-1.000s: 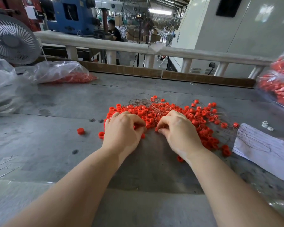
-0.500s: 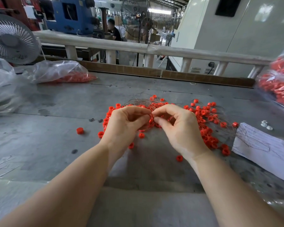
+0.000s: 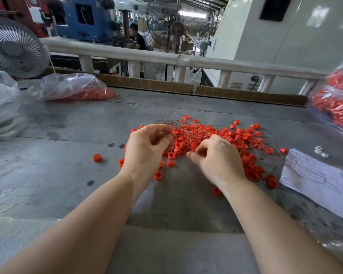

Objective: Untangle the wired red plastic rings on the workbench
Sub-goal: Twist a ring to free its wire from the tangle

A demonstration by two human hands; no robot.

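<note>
Both hands have parted: left hand (image 3: 147,149) pinches wires (image 3: 171,123), right hand (image 3: 218,157) curls into red rings (image 3: 244,137)

The rings (image 3: 244,136) under my fingers are smooth red plastic, strung on thin bare metal wire (image 3: 178,123). My workbench (image 3: 67,175) is dull, scuffed grey; the bag (image 3: 67,87) is glossy clear plastic.

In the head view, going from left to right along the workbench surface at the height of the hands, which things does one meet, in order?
Lone red ring → left hand → right hand → white paper sheet.
</note>
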